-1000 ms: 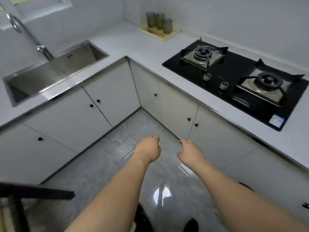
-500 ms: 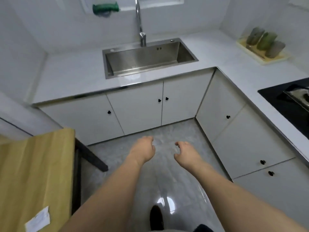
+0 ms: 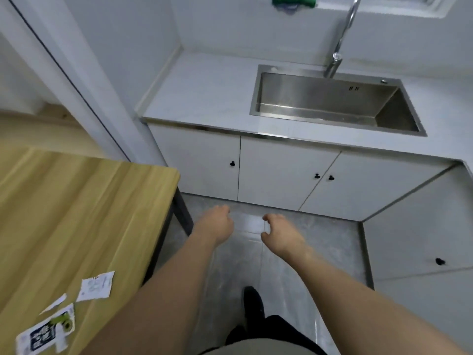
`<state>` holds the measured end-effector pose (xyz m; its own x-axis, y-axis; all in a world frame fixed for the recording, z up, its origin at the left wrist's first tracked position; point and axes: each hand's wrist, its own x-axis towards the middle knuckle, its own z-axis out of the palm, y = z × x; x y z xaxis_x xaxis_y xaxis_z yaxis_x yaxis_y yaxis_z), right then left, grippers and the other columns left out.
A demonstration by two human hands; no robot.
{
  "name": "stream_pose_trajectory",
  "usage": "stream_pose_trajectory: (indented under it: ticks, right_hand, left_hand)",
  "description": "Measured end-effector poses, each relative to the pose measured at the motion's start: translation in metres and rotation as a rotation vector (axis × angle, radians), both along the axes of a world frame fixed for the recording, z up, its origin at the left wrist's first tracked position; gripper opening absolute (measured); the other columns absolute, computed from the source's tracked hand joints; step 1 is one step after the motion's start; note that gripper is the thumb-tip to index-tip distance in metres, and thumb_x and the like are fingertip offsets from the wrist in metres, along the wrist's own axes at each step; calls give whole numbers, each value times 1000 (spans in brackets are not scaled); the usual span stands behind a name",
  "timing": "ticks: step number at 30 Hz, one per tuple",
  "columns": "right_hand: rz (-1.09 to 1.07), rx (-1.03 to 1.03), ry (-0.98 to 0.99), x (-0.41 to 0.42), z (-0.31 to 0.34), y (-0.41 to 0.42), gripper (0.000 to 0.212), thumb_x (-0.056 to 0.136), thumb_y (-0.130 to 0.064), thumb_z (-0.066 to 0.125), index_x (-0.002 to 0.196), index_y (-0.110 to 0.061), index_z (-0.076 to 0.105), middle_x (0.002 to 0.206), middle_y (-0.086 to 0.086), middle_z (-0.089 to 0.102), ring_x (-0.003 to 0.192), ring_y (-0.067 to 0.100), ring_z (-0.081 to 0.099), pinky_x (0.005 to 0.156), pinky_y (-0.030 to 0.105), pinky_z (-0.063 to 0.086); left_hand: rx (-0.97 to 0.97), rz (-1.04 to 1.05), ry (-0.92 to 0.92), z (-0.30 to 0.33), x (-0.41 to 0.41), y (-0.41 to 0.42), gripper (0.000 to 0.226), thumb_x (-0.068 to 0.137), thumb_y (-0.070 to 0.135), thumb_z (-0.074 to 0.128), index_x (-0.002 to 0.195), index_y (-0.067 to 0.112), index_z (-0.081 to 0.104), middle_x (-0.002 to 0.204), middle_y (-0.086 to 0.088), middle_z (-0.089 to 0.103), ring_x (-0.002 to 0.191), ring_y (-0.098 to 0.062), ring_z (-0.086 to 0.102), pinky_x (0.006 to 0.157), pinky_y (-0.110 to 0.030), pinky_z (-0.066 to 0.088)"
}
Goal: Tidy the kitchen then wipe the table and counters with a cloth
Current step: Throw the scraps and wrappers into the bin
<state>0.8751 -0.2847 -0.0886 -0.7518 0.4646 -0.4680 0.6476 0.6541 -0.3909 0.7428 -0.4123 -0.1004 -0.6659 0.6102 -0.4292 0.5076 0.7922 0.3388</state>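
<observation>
Head view: our left hand (image 3: 216, 224) and right hand (image 3: 280, 235) hang loose, holding nothing; torn paper scraps (image 3: 96, 286) litter the wooden table's (image 3: 76, 206) near edge, green cloth (image 3: 294, 1) hangs above the steel sink (image 3: 332, 103), likely to dry.

Brushed stainless-steel rectangular sink (image 3: 332, 103), far right, dull sheen. Pale yellow wood-grain table top (image 3: 76, 213), near left, smooth, matt. Torn white paper scraps (image 3: 96, 286) on it. Grey floor tiles (image 3: 294, 252), glossy.
</observation>
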Motion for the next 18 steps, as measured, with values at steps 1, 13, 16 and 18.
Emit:
stream_pose_trajectory:
  ticks: [1,13,16,18]
  right_hand:
    - [32,-3,-1,-11,0,3,51,93,-20,50,142,-13,39,144,8,41,131,23,42,108,32,35]
    - [353,-11,-68,-112,-17,-40,50,93,-23,52,140,-12,42,138,9,45,125,26,47,103,33,40]
    - [413,-10,-75,-136,-24,-77,50,93,-23,53,140,-11,42,138,10,45,125,26,45,104,33,39]
    - [433,-14,-77,-145,-27,-101,51,92,-22,52,140,-12,42,139,10,45,127,25,45,104,32,39]
  left_hand:
    - [8,27,-7,0,-7,-1,35,98,23,38,129,9,49,131,-13,52,117,-29,52,96,-37,43]
    - [56,289,19,-20,-59,-79,17,94,21,45,100,9,55,103,-11,61,87,-25,56,74,-33,45]
    - [78,349,35,-30,-72,-121,16,93,20,47,94,7,56,96,-13,62,86,-28,59,77,-37,49]
    - [95,391,-11,-35,-75,-145,20,94,16,46,104,2,57,98,-14,59,91,-31,58,78,-36,46]
